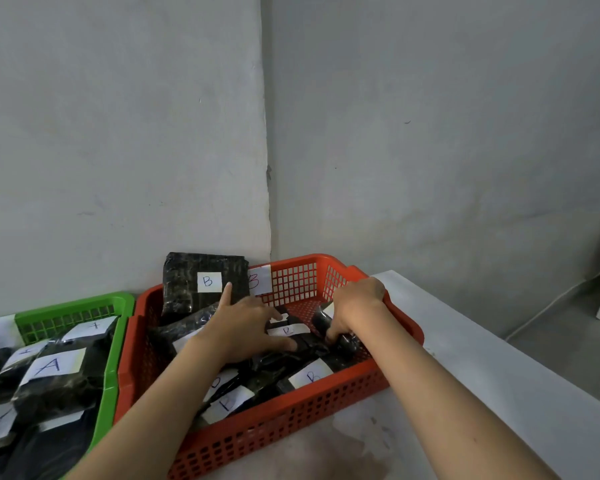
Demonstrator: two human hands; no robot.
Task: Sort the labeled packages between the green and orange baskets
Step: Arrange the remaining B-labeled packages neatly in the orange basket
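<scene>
Where the two grey walls [118, 133] meet, a pale table [482, 358] carries two baskets set side by side and touching. Orange basket [291, 420] sits to the right and holds black wrapped packages with white labels marked B; a B label is also fixed to its far wall. Green basket [115, 362] sits to the left, partly out of view, and holds black packages labelled A [54, 367]. One large flat package [187, 289] marked B stands tilted against the orange basket's far left corner. Left hand [246, 327] lies inside the orange basket with fingers straight and spread: the index fingertip touches the lower edge of the large flat package, and the thumb rests on a small B-labelled package [286, 330] at the basket's centre. Right hand [355, 304] reaches down beside the basket's right wall, its fingers curled around a small dark rolled package [345, 341] that lies just right of the centre package.
</scene>
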